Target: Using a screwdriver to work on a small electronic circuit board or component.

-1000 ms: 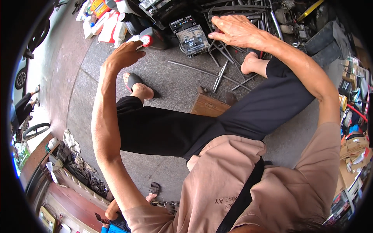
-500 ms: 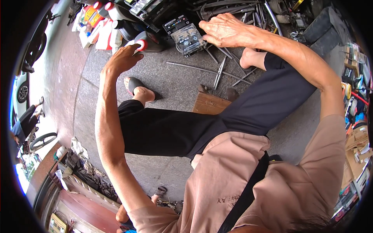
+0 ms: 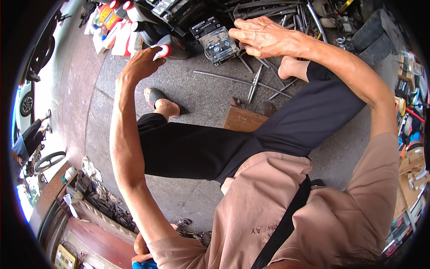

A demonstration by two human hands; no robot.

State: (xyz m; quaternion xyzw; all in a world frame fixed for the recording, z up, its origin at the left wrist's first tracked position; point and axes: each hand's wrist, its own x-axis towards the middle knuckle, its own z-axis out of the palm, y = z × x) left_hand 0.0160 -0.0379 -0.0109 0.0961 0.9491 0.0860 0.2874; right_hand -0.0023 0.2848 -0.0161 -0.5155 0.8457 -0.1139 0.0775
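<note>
One red cap (image 3: 165, 50) with a white piece (image 3: 157, 54) just below it shows at the fingertips of the left hand (image 3: 142, 63). From my remote seat I see those fingers bent toward it, but I cannot tell whether they are grasping it or only touching it. A dark grey jug (image 3: 176, 49) stands right behind the cap, with the white jug (image 3: 135, 12) farther back.

The right hand (image 3: 264, 38) reaches palm down, fingers together and slightly bent, its tips just beside the scuffed battery (image 3: 219, 45). Its underside is hidden from me, so I cannot tell whether it is clenched on anything. Metal bars (image 3: 293, 20) are heaped beyond it, and a long thin rod (image 3: 224, 78) lies on the grey floor (image 3: 197, 101), crossing shorter pieces.

Between the knees of the black trousers (image 3: 188, 150) I view a brown wooden block (image 3: 242, 119). A dark sandal (image 3: 157, 95) is on the left foot. Far off on my left, another person's legs (image 3: 33, 134) appear near a tyre (image 3: 50, 162); cardboard (image 3: 412, 159) is piled along the right edge.
</note>
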